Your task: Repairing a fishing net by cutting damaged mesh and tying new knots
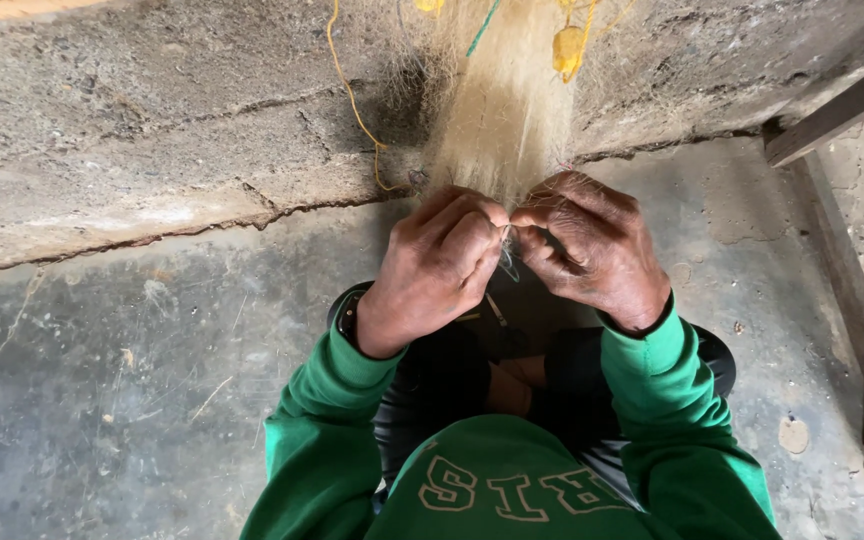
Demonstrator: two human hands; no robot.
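Observation:
A pale, fine-meshed fishing net (pixel 500 110) hangs bunched in front of a rough concrete wall (pixel 152 130) and comes down to my hands. My left hand (pixel 437 265) and my right hand (pixel 592 245) meet at its lower end, fingertips pinched together on the mesh. A thin strand of twine shows between the fingertips. Both arms wear green sleeves (pixel 327 420). Yellow floats (pixel 568 48) and a yellow cord (pixel 352 100) run through the net near the top.
The floor is grey cracked concrete (pixel 122 380). A dark wooden beam (pixel 857 300) lies along the right side, with another slanting at the upper right. My knees, in dark trousers, are below my hands.

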